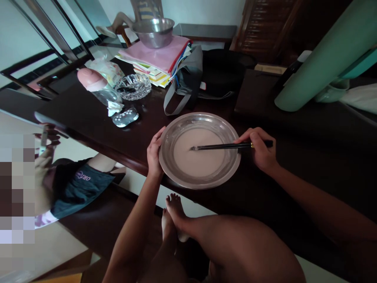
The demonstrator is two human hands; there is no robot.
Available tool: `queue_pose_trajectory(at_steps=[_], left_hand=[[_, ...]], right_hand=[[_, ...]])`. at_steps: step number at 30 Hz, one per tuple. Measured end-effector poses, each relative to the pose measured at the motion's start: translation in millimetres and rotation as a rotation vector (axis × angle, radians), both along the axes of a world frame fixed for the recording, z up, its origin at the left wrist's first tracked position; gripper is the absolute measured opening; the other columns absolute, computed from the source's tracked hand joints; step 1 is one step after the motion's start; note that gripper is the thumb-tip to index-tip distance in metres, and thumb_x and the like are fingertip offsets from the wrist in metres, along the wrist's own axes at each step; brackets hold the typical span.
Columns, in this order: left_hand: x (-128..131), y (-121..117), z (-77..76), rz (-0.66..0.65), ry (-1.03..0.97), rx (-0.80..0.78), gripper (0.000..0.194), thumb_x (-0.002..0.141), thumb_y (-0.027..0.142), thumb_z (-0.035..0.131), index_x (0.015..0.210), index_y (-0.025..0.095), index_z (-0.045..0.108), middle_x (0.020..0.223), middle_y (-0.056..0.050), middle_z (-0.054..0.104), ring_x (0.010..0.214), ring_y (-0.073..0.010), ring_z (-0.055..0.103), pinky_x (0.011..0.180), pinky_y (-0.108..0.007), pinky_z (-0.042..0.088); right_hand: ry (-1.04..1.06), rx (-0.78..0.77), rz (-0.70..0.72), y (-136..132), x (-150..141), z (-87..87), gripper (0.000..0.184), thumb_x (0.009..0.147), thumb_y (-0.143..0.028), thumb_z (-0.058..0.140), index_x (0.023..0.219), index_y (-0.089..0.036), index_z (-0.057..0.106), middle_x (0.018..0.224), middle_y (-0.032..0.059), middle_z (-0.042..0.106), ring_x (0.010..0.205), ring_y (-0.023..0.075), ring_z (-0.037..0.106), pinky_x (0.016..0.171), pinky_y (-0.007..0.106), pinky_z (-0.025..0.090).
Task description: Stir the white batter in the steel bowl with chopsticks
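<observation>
A wide steel bowl point(200, 184) rests near the edge of the dark table, holding a pale, milky liquid point(203, 163). My left hand point(155, 151) grips the bowl's left rim, its fingers along the outer wall. In my right hand point(263, 151), beyond the right rim, is a pair of black chopsticks point(226, 146) with gold bands. They lie nearly level across the bowl, and their tips reach the liquid near its middle. Some pale stuff clings to the tips.
Behind the bowl are a grey-handled bag point(188, 74), books under a pink folder point(159, 55) and another metal bowl point(154, 33). To the left are a glass ashtray point(134, 88) and a game controller point(125, 117). A green cylinder point(318, 65) stands right; another person sits left.
</observation>
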State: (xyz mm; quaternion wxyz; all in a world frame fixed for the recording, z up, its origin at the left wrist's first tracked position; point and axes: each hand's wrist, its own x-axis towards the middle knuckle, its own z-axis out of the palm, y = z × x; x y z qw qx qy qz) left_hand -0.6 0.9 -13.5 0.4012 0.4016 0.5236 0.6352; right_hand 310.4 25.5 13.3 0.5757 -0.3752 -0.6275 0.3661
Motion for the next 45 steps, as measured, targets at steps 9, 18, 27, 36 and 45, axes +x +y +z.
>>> queue_pose_trajectory(at_steps=[9,18,27,36,45], left_hand=[[-1.4,0.4,-2.3,0.000,0.006,0.001,0.043,0.085,0.043,0.055,0.122,0.027,0.071,0.138,-0.002,0.065,0.133,-0.0292,0.055,0.110,-0.040,0.043],[-1.1,0.9,-2.0,-0.004,-0.028,-0.001,0.041,0.083,0.044,0.059,0.119,0.029,0.073,0.136,-0.001,0.066,0.132,-0.0292,0.055,0.111,-0.041,0.042],[-2.3,0.3,-3.2,-0.022,0.008,0.005,0.041,0.086,0.044,0.056,0.121,0.031,0.071,0.138,0.000,0.065,0.132,-0.0285,0.056,0.110,-0.040,0.043],[-1.5,0.1,-1.9,-0.015,0.041,-0.004,0.042,0.086,0.046,0.054,0.122,0.030,0.070,0.139,-0.001,0.064,0.133,-0.0281,0.056,0.107,-0.039,0.046],[-0.5,0.5,0.2,-0.005,-0.003,-0.011,0.042,0.084,0.043,0.056,0.120,0.028,0.071,0.138,-0.001,0.065,0.133,-0.0289,0.056,0.111,-0.040,0.043]], right_hand=[[0.048,-0.022,0.034,1.4,0.9,-2.7,0.032,0.096,-0.046,0.058,0.075,-0.027,0.071,0.068,0.0021,0.070,0.063,0.0189,0.060,0.060,0.038,0.044],[0.098,0.000,0.002,-0.6,-1.0,-0.5,0.034,0.095,-0.048,0.056,0.071,-0.027,0.068,0.060,0.0010,0.068,0.058,0.0191,0.056,0.057,0.038,0.041],[0.149,0.082,-0.028,0.7,-0.3,1.7,0.035,0.097,-0.044,0.054,0.069,-0.028,0.066,0.058,0.0018,0.066,0.056,0.0197,0.057,0.055,0.039,0.042],[0.065,0.044,-0.075,-1.2,-0.8,3.0,0.035,0.095,-0.047,0.057,0.070,-0.028,0.070,0.065,0.0034,0.069,0.063,0.0206,0.060,0.059,0.040,0.045],[0.003,0.001,-0.017,-1.0,0.6,-0.1,0.031,0.096,-0.045,0.057,0.075,-0.029,0.072,0.072,0.0040,0.071,0.067,0.0215,0.063,0.063,0.042,0.047]])
